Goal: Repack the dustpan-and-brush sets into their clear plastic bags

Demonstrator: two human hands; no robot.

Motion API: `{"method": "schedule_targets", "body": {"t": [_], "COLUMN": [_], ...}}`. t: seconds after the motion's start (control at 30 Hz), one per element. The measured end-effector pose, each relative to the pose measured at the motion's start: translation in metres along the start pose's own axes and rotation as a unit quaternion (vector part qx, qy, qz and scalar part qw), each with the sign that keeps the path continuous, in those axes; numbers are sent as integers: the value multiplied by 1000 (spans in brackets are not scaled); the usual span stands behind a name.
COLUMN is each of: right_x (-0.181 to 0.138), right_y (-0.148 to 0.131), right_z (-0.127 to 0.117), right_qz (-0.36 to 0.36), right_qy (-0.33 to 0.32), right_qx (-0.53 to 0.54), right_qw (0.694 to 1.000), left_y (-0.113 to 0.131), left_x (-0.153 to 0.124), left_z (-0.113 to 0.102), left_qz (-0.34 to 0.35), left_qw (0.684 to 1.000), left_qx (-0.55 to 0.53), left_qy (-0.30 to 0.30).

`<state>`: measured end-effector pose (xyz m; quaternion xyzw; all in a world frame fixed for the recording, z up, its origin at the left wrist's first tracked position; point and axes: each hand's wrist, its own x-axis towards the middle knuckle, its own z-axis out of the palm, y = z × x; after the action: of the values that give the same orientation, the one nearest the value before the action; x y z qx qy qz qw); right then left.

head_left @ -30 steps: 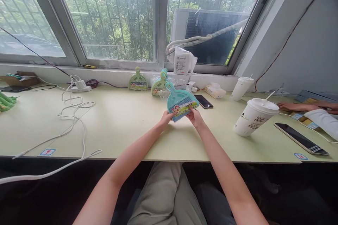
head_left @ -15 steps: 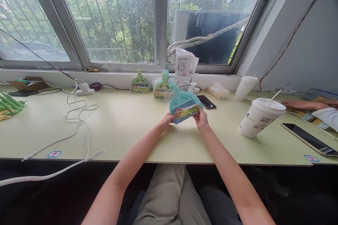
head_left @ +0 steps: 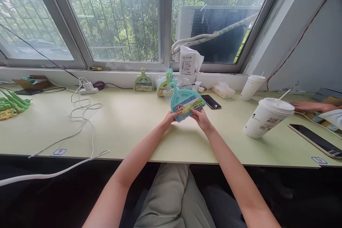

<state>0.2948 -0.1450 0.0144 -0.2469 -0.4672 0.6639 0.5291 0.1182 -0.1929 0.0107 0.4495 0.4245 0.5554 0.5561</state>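
A small teal dustpan-and-brush set (head_left: 184,100) with a yellow label is held above the pale green desk (head_left: 128,128), tilted with its handle pointing up and left. My left hand (head_left: 170,118) pinches its lower left edge. My right hand (head_left: 201,117) grips its lower right edge. Two green sets (head_left: 143,81) (head_left: 164,84) lean against the window sill behind it, one in clear wrapping.
A black phone (head_left: 211,101) lies right of the set. Two white lidded cups with straws (head_left: 267,117) (head_left: 250,87) stand at the right, near a tablet (head_left: 315,139) and another person's hand (head_left: 310,106). White cables (head_left: 82,121) and a power strip (head_left: 87,88) lie at the left.
The set has tilted a little more to the left in my hands and sits slightly higher in view. Both hands keep their hold.
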Motion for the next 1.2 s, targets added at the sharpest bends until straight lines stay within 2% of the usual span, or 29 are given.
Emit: {"method": "schedule_targets", "body": {"t": [0.13,0.57,0.8,1.2], "right_x": [0,2,6,10], "right_y": [2,-1,12,14], "right_z": [2,-9,-8,-11], "right_qz": [-3,7,7,-1], "right_qy": [10,-20,38,6], "right_qx": [-8,-15,-11,-4], "right_qw": [1000,1000,999,1000], "left_y": [0,2,-3,4], "left_x": [0,-6,-2,-7], "left_z": [-1,5,5,9], "left_qz": [12,22,3,21], "left_qw": [1000,997,999,997], "left_qx": [-5,5,25,39], "left_qy": [-20,-70,-45,-56]}}
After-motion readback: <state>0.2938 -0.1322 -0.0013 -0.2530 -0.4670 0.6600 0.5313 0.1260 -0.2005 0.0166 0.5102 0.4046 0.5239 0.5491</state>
